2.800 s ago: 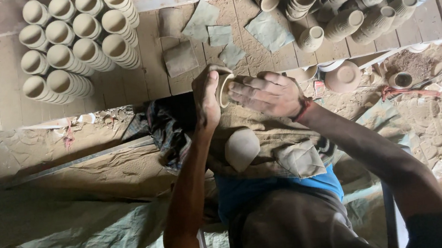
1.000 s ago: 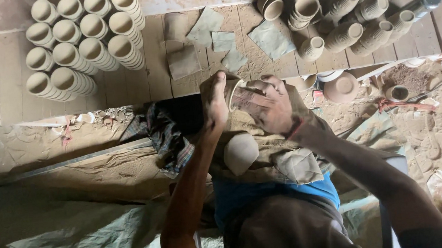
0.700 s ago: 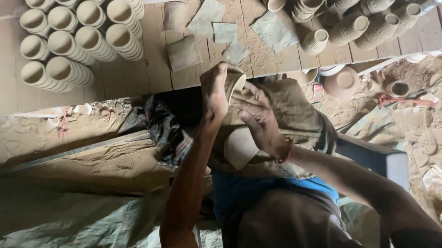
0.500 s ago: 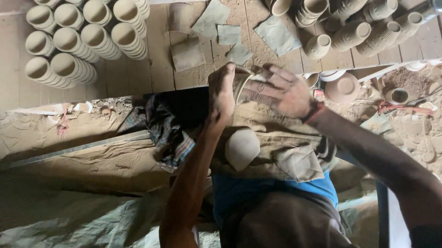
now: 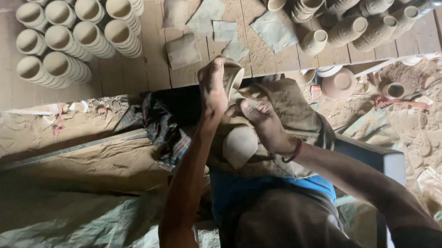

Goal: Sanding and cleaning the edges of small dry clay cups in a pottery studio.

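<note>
Left hand (image 5: 213, 89) holds 1 clay cup (image 5: 232, 76) by its rim, fingers closed, above the lap cloth (image 5: 291, 111). Right hand (image 5: 265, 125), nearer the body, rests fingers curled on a rounded clay lump (image 5: 239, 146) just below the cup.

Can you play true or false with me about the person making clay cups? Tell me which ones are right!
1. The left hand holds a clay cup. True.
2. The right hand is up on the wooden boards. False: it rests in the lap, against a rounded clay lump.
3. Stacks of cups stand on the boards at the upper left. True.
4. The cups at the upper right stand in neat rows. False: they lie jumbled, many tipped on their sides.
5. The right wrist is bare. False: it wears a red band.
</note>
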